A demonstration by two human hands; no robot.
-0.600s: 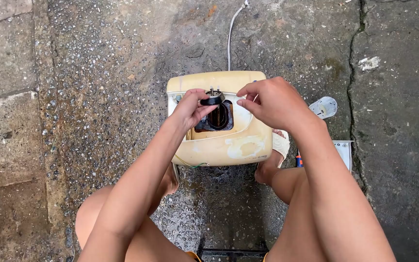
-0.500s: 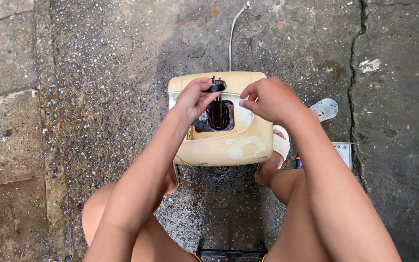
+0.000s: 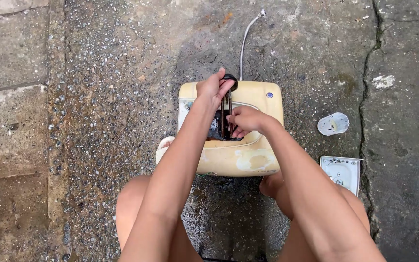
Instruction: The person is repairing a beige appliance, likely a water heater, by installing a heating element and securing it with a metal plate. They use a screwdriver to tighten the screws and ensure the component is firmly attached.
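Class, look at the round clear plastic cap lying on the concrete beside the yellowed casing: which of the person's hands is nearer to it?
Right. The right hand grips the dark part at the casing's opening, on the clear cap's side. The left hand holds that part's top, farther away.

A pale yellow, white-blotched boxy appliance [image 3: 241, 150] with a small blue dot holds a rusty brown, black-topped looped part [image 3: 227, 114], on grey speckled concrete ground [image 3: 112, 97] beside a clear whitish cap [image 3: 333, 123] and white cover plate [image 3: 341, 169].
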